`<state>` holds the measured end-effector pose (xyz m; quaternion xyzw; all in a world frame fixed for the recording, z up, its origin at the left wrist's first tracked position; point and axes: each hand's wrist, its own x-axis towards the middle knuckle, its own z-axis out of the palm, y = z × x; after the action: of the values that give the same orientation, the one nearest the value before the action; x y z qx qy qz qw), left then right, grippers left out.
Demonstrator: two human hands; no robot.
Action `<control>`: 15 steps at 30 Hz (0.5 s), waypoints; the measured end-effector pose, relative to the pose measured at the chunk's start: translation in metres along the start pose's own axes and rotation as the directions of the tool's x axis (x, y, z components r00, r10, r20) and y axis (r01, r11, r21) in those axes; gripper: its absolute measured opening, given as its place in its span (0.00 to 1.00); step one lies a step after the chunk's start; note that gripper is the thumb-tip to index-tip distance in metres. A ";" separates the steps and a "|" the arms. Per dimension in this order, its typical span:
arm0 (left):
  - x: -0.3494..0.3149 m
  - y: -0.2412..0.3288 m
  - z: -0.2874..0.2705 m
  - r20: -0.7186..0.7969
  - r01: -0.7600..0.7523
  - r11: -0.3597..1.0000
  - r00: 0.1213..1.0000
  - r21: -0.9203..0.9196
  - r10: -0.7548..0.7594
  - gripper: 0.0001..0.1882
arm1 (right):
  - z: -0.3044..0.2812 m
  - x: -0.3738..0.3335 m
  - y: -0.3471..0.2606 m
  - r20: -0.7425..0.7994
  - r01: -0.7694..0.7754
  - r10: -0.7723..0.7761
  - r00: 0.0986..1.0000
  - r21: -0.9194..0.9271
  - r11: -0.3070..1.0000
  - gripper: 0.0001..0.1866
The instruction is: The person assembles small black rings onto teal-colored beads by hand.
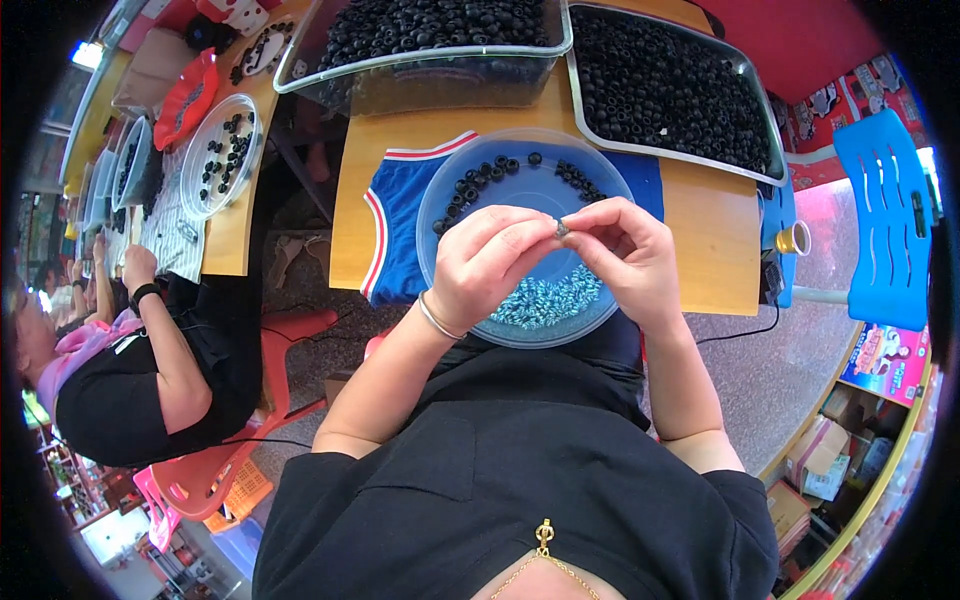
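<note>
My left hand and my right hand meet above a round clear plastic tub, fingertips pinched together. Between them is a small greyish piece, mostly covered by the fingers, so its kind does not show. Under my hands, the near part of the tub holds a heap of small light-blue and silver spiral-looking pieces. Along the tub's far side lie loose black ring-shaped parts. A blue jersey-like cloth with red and white trim is spread beneath the tub.
Beyond the tub stand a deep clear bin and a metal tray, both full of black parts. At left, a person works at another table with round tubs. A blue plastic chair stands at right.
</note>
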<state>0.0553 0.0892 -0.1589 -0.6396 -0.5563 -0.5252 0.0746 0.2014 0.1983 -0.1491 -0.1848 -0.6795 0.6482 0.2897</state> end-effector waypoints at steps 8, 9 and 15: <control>0.004 -0.007 0.000 0.047 -0.101 0.991 0.994 0.088 0.097 0.09 | 0.000 0.001 0.006 -0.052 0.032 -0.031 0.998 0.014 0.999 0.04; 0.003 -0.008 0.001 0.074 -0.093 0.990 0.994 0.108 0.085 0.09 | 0.000 0.001 0.008 -0.063 0.066 -0.066 0.996 0.001 0.998 0.04; 0.003 -0.014 0.008 0.175 -0.074 0.989 0.983 0.125 0.052 0.10 | 0.001 0.003 0.009 -0.094 0.141 -0.156 0.983 -0.152 0.978 0.04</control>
<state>0.0489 0.1017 -0.1671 -0.6934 -0.5734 -0.4281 0.0849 0.1975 0.1996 -0.1578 -0.1880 -0.7205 0.5631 0.3584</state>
